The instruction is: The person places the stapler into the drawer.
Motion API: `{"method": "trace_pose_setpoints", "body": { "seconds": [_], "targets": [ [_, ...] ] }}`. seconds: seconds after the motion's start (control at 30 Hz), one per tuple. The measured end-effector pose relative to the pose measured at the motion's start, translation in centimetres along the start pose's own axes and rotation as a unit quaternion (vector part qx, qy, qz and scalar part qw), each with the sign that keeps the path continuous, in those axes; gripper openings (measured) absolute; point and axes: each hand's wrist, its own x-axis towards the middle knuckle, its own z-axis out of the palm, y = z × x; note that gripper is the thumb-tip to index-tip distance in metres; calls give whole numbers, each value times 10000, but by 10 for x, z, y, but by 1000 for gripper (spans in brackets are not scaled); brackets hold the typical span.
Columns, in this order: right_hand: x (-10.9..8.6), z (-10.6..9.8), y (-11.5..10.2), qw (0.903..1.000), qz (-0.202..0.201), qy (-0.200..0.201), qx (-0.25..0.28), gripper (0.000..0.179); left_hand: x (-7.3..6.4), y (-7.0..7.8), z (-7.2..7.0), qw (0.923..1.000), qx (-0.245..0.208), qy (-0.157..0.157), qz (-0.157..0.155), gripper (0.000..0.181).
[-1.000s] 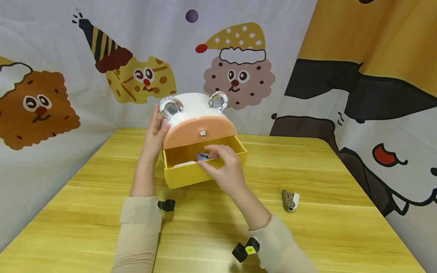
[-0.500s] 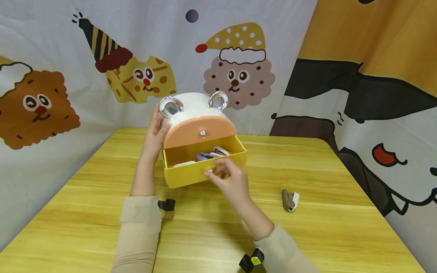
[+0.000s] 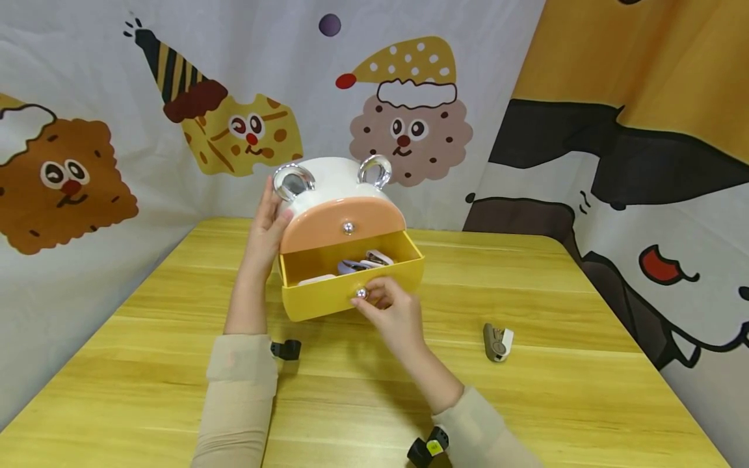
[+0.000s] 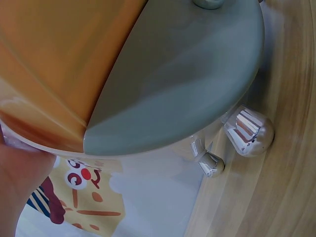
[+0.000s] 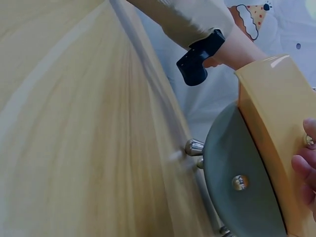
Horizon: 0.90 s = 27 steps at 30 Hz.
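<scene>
A small bear-eared desktop drawer cabinet [image 3: 330, 175] has a white top, a peach upper drawer [image 3: 374, 218] and a green bottom drawer [image 4: 182, 89]. Its yellow drawer [image 3: 318, 302] is pulled out. Inside that drawer lie a lilac mini stapler [image 3: 349, 267], a white mini stapler [image 3: 379, 257] and a whitish item [image 3: 317, 280], partly hidden by the front wall. My right hand [image 3: 394, 315] pinches the silver knob [image 3: 361, 294] between thumb and fingers. Against the cabinet's left side rests my left hand [image 3: 263, 240], fingers extended upward and thumb near the front edge.
A grey-brown and white mini stapler [image 3: 497, 343] lies on the wooden table [image 3: 556, 390] to the right. Black cameras [image 3: 287, 350] are strapped at both wrists. Behind the table hangs a cartoon-printed cloth [image 3: 246, 39].
My right hand has withdrawn from inside the yellow drawer and come down to its front knob, uncovering the white mini stapler. The left hand and cabinet have stayed put.
</scene>
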Motion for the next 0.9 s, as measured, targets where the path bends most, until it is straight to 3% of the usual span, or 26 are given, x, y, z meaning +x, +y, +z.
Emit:
{"method": "trace_pose_setpoints", "body": {
  "seconds": [0.17,0.57,0.9],
  "targets": [
    [5,3,-1,10000,42,-6,-37,23,0,-1,-1,10000,9,12,-24,69],
    [32,16,8,9974,663,-281,-82,21,1,-1,-1,10000,24,-24,-27,69],
    [49,28,19,9944,1023,-265,51,23,2,-1,-2,10000,-19,-54,-54,71]
  ]
}}
